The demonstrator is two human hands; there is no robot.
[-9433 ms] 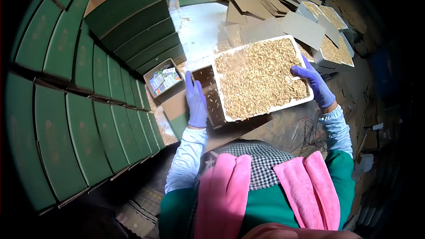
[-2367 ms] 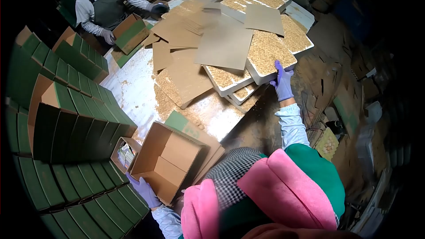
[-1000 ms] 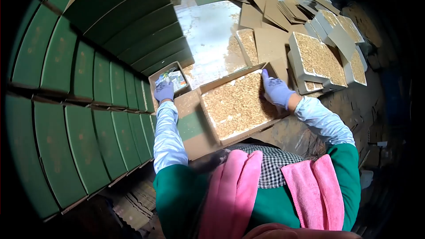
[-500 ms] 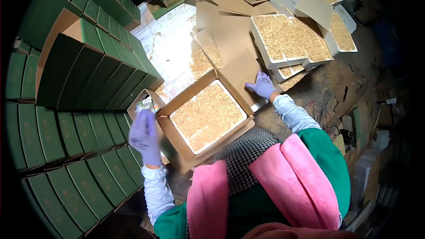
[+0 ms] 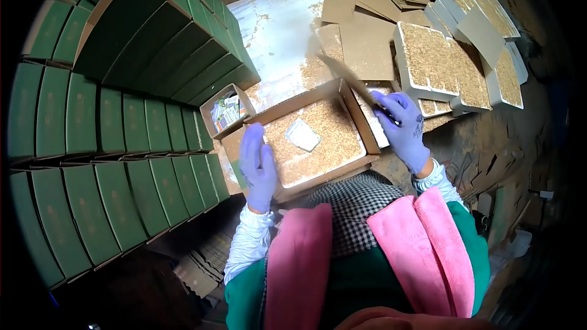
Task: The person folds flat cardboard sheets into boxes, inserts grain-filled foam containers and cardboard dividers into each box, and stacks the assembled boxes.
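An open cardboard box (image 5: pixel 364 122) stands before me, holding a white tray topped with straw-coloured shavings (image 5: pixel 330 146). A few small printed cards or packets (image 5: pixel 302 135) lie on the shavings. My left hand (image 5: pixel 258 168), in a purple glove, is at the box's left wall, its fingers stretched out and holding nothing. Above the box's right wall, my right hand (image 5: pixel 403 128) grips a brown cardboard sheet (image 5: pixel 347 76), seen nearly edge-on and blurred at its far end. Just beyond the left wall sits a small carton (image 5: pixel 211 123) of printed packets (image 5: pixel 229 111).
Stacked green boxes (image 5: pixel 116 122) fill the left side. Flat cardboard sheets (image 5: pixel 367 46) lie on the white table (image 5: pixel 269 30). Several filled white trays (image 5: pixel 428 61) are piled at the right. Cardboard scraps (image 5: pixel 489 165) litter the floor beyond.
Printed cards or packets now lie on the shavings. My right hand has closed on a cardboard sheet and raised it. My left hand has come to the box's left wall. The view has shifted.
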